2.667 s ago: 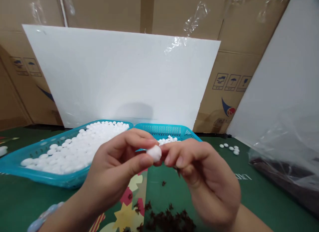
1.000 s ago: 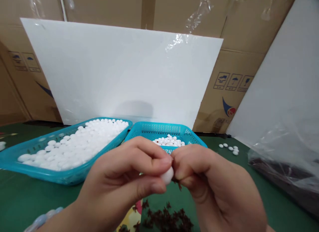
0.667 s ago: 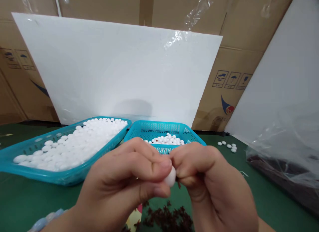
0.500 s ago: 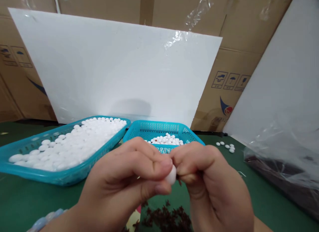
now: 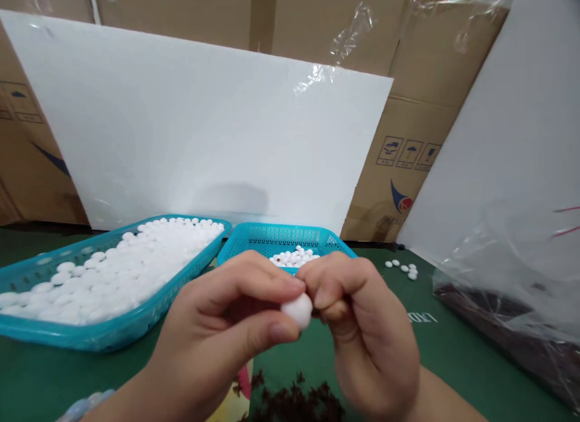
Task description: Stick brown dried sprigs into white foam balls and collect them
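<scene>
Left hand (image 5: 194, 328) raised, thumb and forefinger pinching ball (image 5: 298, 311); right hand (image 5: 376, 334) curled just beside, grip hidden. Ball white, smooth, rounded.

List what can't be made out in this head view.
In the head view:
Right hand: anything inside its grip, hidden by its curled fingers.
White ball: left side, covered by the left hand.
Dark pile: cut off by bottom edge.
Left basket: cut off by left edge.
</scene>
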Motion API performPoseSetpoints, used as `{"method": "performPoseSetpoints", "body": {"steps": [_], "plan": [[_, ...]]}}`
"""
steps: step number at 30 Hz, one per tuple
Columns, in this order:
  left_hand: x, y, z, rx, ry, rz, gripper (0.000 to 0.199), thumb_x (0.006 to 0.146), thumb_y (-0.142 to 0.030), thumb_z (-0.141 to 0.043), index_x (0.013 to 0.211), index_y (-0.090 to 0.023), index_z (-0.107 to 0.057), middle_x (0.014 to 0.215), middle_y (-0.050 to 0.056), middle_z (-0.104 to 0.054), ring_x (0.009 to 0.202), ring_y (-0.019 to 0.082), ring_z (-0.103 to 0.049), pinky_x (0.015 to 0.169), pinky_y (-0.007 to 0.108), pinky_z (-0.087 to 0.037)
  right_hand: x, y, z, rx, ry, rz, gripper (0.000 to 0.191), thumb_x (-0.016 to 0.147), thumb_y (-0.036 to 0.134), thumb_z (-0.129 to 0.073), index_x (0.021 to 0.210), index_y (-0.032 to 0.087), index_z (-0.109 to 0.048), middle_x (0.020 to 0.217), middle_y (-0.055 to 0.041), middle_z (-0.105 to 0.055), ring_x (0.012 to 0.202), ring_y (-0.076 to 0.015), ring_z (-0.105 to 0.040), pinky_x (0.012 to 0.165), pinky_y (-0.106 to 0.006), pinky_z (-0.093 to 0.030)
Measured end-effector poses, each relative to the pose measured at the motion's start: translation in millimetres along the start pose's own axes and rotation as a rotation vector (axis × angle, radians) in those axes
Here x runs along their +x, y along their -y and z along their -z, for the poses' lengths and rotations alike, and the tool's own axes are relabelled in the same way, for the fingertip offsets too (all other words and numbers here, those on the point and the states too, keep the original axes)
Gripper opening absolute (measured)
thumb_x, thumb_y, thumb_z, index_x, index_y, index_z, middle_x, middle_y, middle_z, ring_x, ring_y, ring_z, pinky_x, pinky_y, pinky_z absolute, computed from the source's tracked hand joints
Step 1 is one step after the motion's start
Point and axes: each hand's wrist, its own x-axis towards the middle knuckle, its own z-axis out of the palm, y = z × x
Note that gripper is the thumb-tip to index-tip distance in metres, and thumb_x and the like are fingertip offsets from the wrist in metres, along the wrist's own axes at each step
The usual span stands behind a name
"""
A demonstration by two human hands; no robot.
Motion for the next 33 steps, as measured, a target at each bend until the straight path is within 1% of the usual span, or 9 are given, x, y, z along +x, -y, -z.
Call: {"method": "performPoseSetpoints", "body": {"steps": [3,5,9,15,20,23,26,30,33], "plan": [[1.4,0.8,3.3,-0.126,0.027,0.051,0.012,0.061,-0.021,-0.055,0.069,-0.027,-0.06,0.064,-0.003,-0.054,0.046,0.006,-0.052,0.041,0.012,-0.048,0.9,1.5,-1.0,0.13,-0.028,-0.067,0.015,0.076,0.018,-0.026,0.062,0.017,-0.03,0.053,0.0012,-0.038,0.049,-0.0088,-0.043,0.041,-0.018,-0.038],[1.3,1.8,4.4,-0.147,0.031,0.052,0.013,0.061,-0.019,-0.055,0.07,-0.027,-0.059,0.067,-0.003,-0.054,0.05,0.007,-0.053,0.045,0.011,-0.049,1.4,3.0,-1.5,0.139,-0.044,-0.083,0.017,0.078,0.021,-0.027,0.062,0.017,-0.031,0.053,0.0017,-0.038,0.049,-0.0081,-0.043,0.041,-0.018,-0.037],[0.9,2.3,4.9,-0.116,0.04,0.036,0.014,0.061,-0.019,-0.054,0.072,-0.028,-0.059,0.067,-0.002,-0.056,0.058,0.008,-0.054,0.048,0.011,-0.049,1.0,5.6,-0.8,0.047,-0.035,-0.092,0.023,0.08,0.027,-0.024,0.06,0.017,-0.032,0.051,0.0022,-0.038,0.046,-0.0075,-0.041,0.04,-0.018,-0.037],[2.3,-0.4,4.2,-0.047,0.013,0.031,0.012,0.059,-0.022,-0.056,0.068,-0.027,-0.06,0.065,-0.003,-0.058,0.06,0.009,-0.055,0.05,0.011,-0.049,-1.0,8.6,-0.2,-0.067,-0.034,-0.072,0.023,0.08,0.025,-0.023,0.062,0.017,-0.034,0.051,0.0009,-0.041,0.046,-0.0083,-0.043,0.04,-0.019,-0.039],[2.1,-0.9,3.6,0.007,0.022,0.021,0.013,0.06,-0.021,-0.056,0.07,-0.028,-0.059,0.064,-0.003,-0.058,0.055,0.012,-0.056,0.045,0.016,-0.051,-2.0,6.9,1.1,-0.123,-0.012,-0.006,0.016,0.076,0.017,-0.025,0.064,0.016,-0.035,0.052,-0.0013,-0.044,0.048,-0.0098,-0.045,0.04,-0.02,-0.041],[2.3,-0.8,3.5,0.012,0.014,0.041,0.014,0.059,-0.022,-0.056,0.071,-0.029,-0.058,0.063,-0.003,-0.059,0.05,0.013,-0.056,0.043,0.018,-0.051,-0.9,5.4,2.0,-0.147,-0.002,0.002,0.014,0.073,0.014,-0.024,0.064,0.016,-0.035,0.052,-0.0016,-0.044,0.048,-0.01,-0.046,0.041,-0.021,-0.042],[2.8,0.2,4.2,0.009,0.012,0.037,0.014,0.058,-0.023,-0.057,0.07,-0.029,-0.059,0.063,-0.003,-0.06,0.049,0.013,-0.056,0.041,0.018,-0.051,1.3,6.3,1.7,-0.188,-0.005,0.009,0.014,0.07,0.011,-0.024,0.063,0.016,-0.035,0.049,-0.0012,-0.044,0.045,-0.0092,-0.045,0.038,-0.02,-0.041],[3.3,3.5,5.2,-0.002,0.006,0.003,0.01,0.057,-0.022,-0.059,0.065,-0.027,-0.061,0.065,-0.003,-0.06,0.056,0.011,-0.056,0.046,0.014,-0.05,5.2,11.5,-0.1,-0.319,-0.045,0.045,0.017,0.069,0.011,-0.024,0.058,0.015,-0.036,0.043,-0.001,-0.043,0.037,-0.0078,-0.042,0.032,-0.017,-0.038],[2.5,5.1,3.3,0.002,-0.011,0.014,0.01,0.056,-0.022,-0.059,0.065,-0.027,-0.062,0.061,-0.002,-0.059,0.056,0.012,-0.055,0.044,0.016,-0.05,7.7,14.6,-1.8,-0.401,-0.13,0.04,0.022,0.073,0.013,-0.025,0.054,0.015,-0.037,0.038,-0.0013,-0.044,0.033,-0.0077,-0.042,0.03,-0.017,-0.037]]}}
